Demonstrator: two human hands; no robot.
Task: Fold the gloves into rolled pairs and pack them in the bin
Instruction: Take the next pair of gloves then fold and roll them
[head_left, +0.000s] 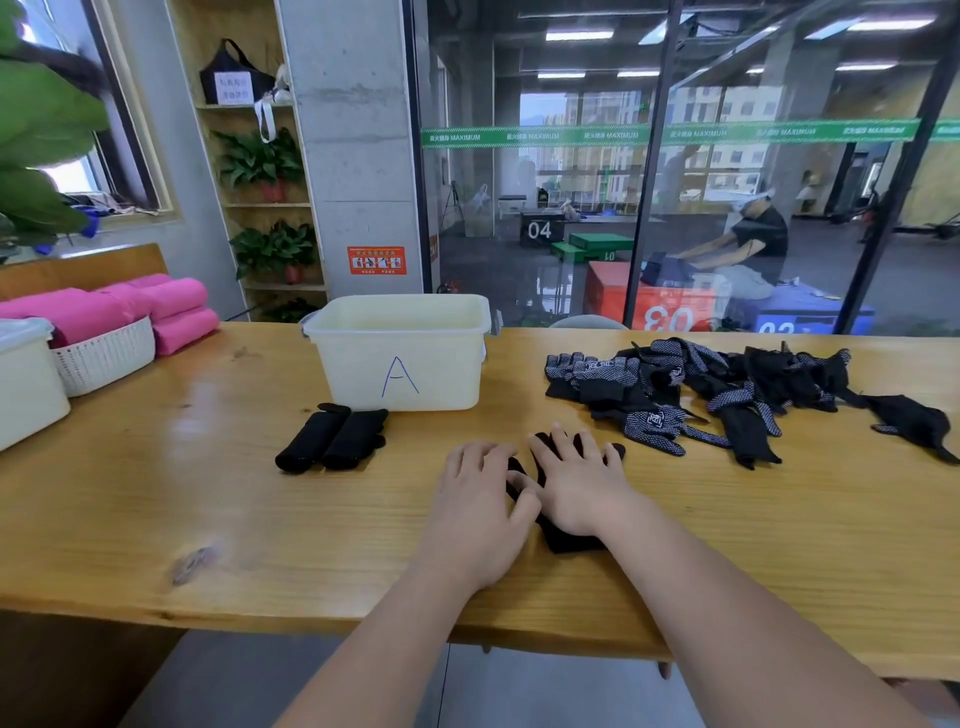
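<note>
Mid-frame, left hand (475, 499) and right hand (579, 486) press flat, gripping nothing, on a glove (569, 541) set back from the near edge of the table (208, 499), bare wood lower left.

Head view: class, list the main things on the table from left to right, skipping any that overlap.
Woven basket → bin marked A → pile of loose gloves → lone black glove.

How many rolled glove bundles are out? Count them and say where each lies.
2: left roll and right roll, side by side on the table before bin A. The bin's inside is hidden.
</note>
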